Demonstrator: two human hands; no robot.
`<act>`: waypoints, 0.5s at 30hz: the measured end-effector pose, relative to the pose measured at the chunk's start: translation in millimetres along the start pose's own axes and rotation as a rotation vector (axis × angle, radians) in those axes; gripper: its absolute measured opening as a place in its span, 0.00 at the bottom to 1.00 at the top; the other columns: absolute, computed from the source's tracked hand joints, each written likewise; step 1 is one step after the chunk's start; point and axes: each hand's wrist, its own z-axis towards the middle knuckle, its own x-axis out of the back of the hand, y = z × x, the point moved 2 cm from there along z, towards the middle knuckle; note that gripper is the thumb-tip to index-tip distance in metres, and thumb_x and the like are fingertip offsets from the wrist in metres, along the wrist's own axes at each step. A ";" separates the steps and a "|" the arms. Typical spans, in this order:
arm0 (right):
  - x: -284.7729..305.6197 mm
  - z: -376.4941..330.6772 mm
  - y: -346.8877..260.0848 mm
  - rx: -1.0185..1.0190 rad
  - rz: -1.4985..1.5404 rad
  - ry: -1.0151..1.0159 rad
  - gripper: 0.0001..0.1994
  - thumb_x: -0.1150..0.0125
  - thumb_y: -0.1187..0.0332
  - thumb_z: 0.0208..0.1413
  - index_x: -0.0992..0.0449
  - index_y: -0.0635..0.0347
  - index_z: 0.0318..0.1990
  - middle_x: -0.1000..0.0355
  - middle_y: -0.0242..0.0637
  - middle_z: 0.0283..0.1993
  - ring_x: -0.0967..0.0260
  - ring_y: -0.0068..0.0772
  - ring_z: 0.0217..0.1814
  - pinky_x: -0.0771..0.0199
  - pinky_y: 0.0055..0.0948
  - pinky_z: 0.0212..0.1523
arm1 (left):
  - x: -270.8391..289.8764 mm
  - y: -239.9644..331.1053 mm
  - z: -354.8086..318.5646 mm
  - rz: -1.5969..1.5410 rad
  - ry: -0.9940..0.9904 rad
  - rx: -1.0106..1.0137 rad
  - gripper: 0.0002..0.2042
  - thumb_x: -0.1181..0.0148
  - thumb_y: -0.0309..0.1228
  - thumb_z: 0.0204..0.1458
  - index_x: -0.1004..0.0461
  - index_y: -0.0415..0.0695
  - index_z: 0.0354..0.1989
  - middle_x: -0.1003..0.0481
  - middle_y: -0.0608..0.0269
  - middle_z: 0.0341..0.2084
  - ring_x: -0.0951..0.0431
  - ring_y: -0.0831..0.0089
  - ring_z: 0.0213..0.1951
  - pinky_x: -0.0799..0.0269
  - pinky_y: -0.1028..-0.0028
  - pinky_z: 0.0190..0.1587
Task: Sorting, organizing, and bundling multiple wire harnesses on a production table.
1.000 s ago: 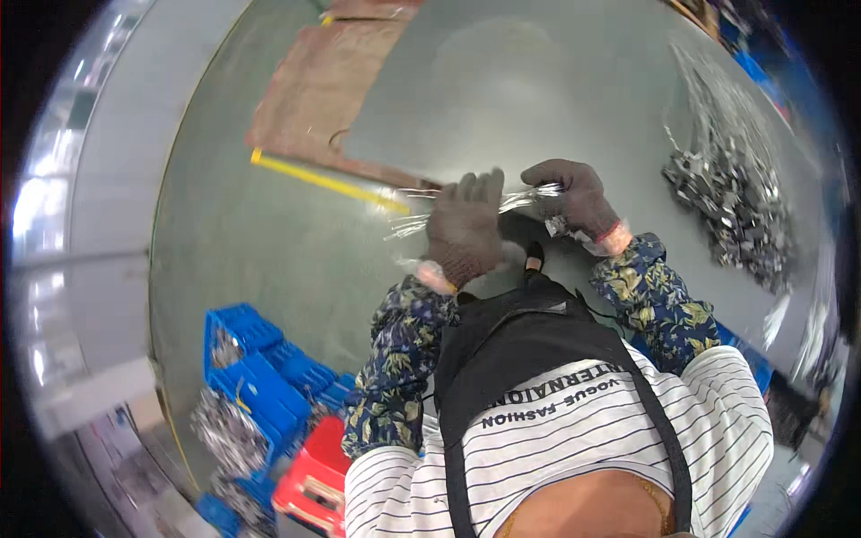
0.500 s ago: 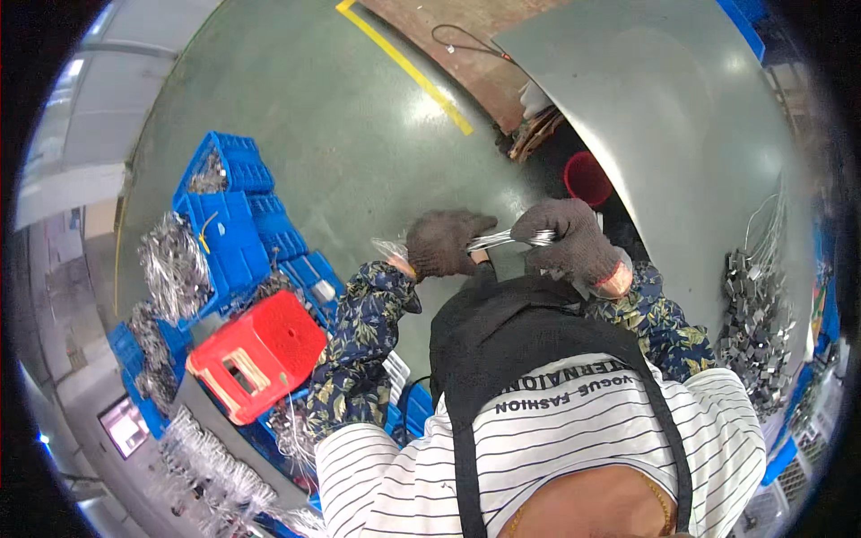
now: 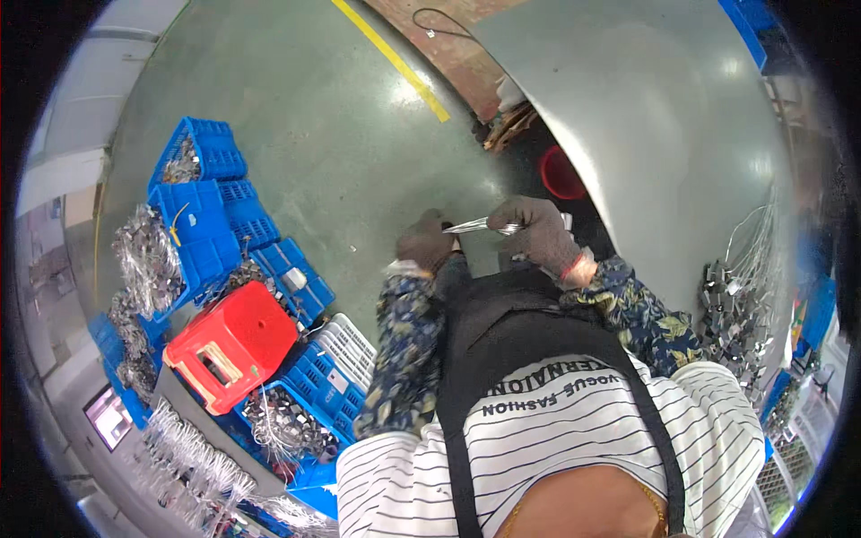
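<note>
While both gloved hands meet at 12 o'clock of the torso, left hand [image 3: 426, 244] and right hand [image 3: 535, 235] have fingers clamped on a thin silvery metal wire piece [image 3: 482, 226]. Judgement: grip near both ends, keep it level above the green floor [image 3: 314, 134].

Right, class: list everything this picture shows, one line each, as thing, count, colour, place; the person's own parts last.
crates: several, blue, floor at left
stool: one, red, among the crates
white crate: one, beside the stool
wire parts: many, silver, in and around the crates
floor line: one, yellow, top
table: one, grey, right
bucket: one, red, under the table edge
metal piece: one, silver, between the hands
left hand: grey glove
right hand: grey glove
</note>
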 end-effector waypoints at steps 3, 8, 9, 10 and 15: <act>39.0 19.7 4.7 0.128 0.079 -0.091 0.14 0.31 0.83 0.37 0.20 0.63 0.36 0.24 0.29 0.34 0.28 0.20 0.35 0.27 0.22 0.35 | 43.2 12.1 -25.0 -0.115 -0.099 0.205 0.15 0.42 0.45 0.57 0.23 0.46 0.41 0.19 0.53 0.30 0.17 0.54 0.34 0.23 0.57 0.36; 76.6 69.1 57.9 -0.111 0.273 -0.378 0.11 0.32 0.83 0.35 0.23 0.64 0.30 0.26 0.29 0.32 0.29 0.22 0.29 0.28 0.24 0.30 | 47.0 39.5 -80.2 -0.045 -0.228 -0.040 0.14 0.43 0.44 0.57 0.25 0.46 0.34 0.22 0.53 0.23 0.18 0.53 0.27 0.26 0.54 0.31; 84.2 78.3 53.7 -0.177 0.339 -0.507 0.12 0.31 0.81 0.33 0.23 0.65 0.30 0.25 0.31 0.32 0.28 0.22 0.29 0.28 0.25 0.29 | 48.7 47.8 -83.3 -0.039 -0.278 -0.041 0.14 0.44 0.45 0.57 0.24 0.46 0.34 0.21 0.53 0.24 0.19 0.53 0.28 0.25 0.55 0.32; 88.4 76.3 53.1 -0.170 0.275 -0.571 0.12 0.31 0.79 0.34 0.22 0.65 0.31 0.25 0.31 0.32 0.27 0.22 0.31 0.27 0.25 0.31 | 48.7 56.4 -84.6 -0.036 -0.328 -0.049 0.15 0.44 0.46 0.57 0.22 0.46 0.33 0.21 0.53 0.26 0.19 0.53 0.28 0.25 0.56 0.33; 125.7 62.0 26.0 0.153 -0.443 -0.520 0.12 0.30 0.75 0.37 0.21 0.62 0.34 0.23 0.34 0.35 0.25 0.27 0.38 0.26 0.29 0.40 | -52.9 70.8 -54.2 -0.342 -0.284 0.227 0.20 0.43 0.49 0.56 0.25 0.44 0.43 0.20 0.50 0.27 0.18 0.49 0.33 0.25 0.54 0.39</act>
